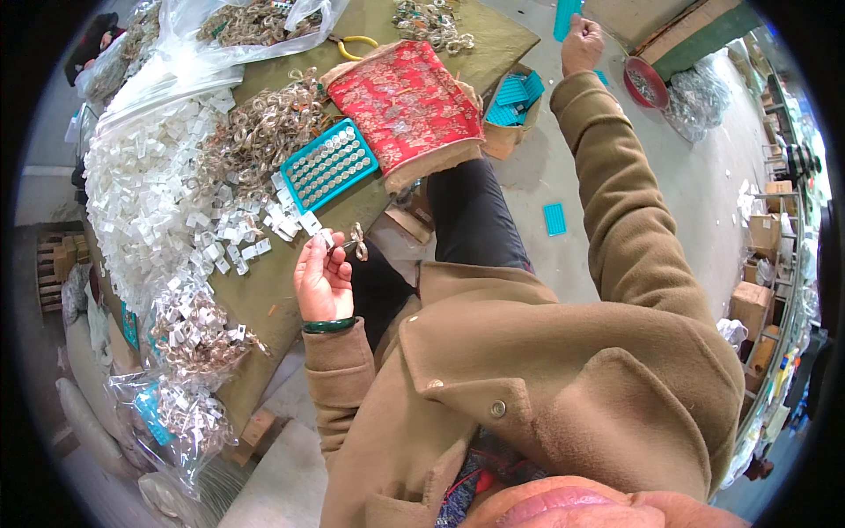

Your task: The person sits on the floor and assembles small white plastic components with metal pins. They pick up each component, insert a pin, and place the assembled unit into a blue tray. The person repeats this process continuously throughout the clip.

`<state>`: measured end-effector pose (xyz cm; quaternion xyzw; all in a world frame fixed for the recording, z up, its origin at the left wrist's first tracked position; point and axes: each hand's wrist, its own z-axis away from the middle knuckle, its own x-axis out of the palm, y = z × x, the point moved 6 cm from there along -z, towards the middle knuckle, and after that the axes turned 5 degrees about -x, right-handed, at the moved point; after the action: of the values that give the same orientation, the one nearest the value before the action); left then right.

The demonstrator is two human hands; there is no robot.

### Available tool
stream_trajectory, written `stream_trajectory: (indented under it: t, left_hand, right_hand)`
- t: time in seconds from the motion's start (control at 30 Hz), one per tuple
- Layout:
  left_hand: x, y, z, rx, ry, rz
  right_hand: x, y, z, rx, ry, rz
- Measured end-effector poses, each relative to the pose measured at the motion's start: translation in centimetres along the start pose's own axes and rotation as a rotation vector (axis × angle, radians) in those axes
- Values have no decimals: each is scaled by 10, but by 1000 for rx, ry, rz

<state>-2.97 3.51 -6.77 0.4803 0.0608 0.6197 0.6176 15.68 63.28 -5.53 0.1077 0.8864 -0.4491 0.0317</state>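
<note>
My left hand [324,283], at the table's near edge, has its fingers curled in a pinch. It holds a small coiled wire [358,243], whose loop sticks out to the right. A small white plastic piece shows at the fingertips. My right arm stretches far out to the right, and my right hand [582,46] is closed on a flat teal plastic tray [566,18]. On the table, a teal tray [302,201] holds rows of round silvery pieces. It touches a red flowered cloth pad [405,110]. Small white plastic pieces [145,185] lie heaped to the left of it.
Coiled wires [264,123] form a pile behind the tray, near yellow-handled pliers [356,46]. Clear bags [189,414] of parts hang at the left edge. A cardboard box [510,132] holds teal trays. Another teal tray [554,219] and a red basin [646,82] are on the floor.
</note>
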Motion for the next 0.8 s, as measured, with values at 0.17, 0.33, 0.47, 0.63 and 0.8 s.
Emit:
stream_trajectory:
  t: [0.17, 0.33, 0.47, 0.63, 0.8]
  left_hand:
    - [11, -3, 1, 4, -42, -13]
    - [16, -12, -2, -15, -66, -37]
    - [17, -19, -6, -17, -112, -10]
    - [22, -26, -4, -64, -142, 75]
    - [18, -15, 5, 0, -64, 33]
  right_hand:
    - [20, 69, 25, 373, -422, 122]
    - [-3, 37, 46, 426, -259, -125]
    - [3, -69, 55, 182, -306, -417]
    - [49, -209, 145, 45, -762, -446]
    - [69, -297, 234, -563, -1056, -378]
